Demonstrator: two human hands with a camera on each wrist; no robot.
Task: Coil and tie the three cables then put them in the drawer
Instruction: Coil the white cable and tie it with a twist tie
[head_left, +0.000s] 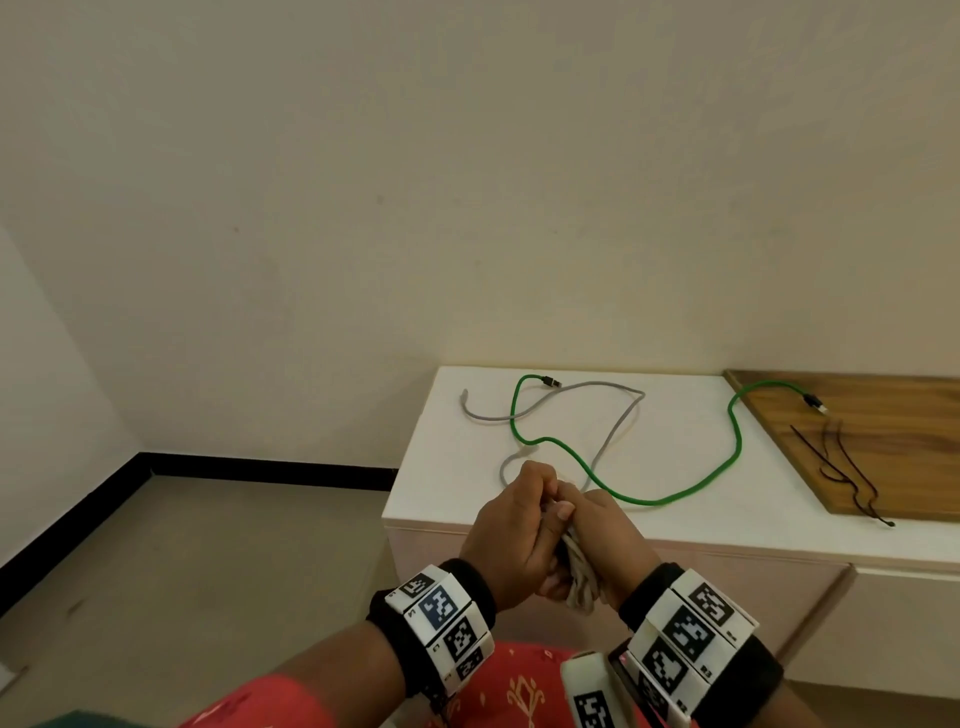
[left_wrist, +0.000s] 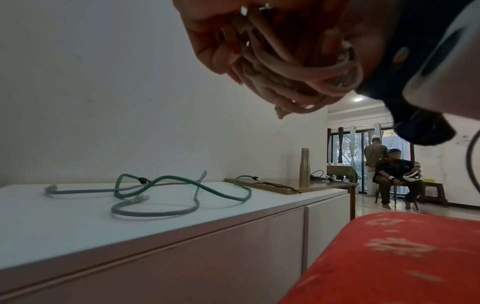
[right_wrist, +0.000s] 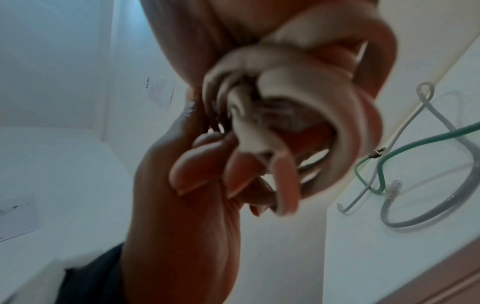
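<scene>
Beyond the hands, the white cabinet top is crossed by a loose green cable and grey cable. Bare top is left to the right of both hands. Further right, black ties are laid on a wooden board.

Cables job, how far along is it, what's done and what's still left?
Nothing looks finished. In hand: the left hand and right hand both grip a coiled beige cable in front of the cabinet. Left: the green cable and grey cable lie loose, crossing, on the white cabinet top. No drawer appears open.
</scene>
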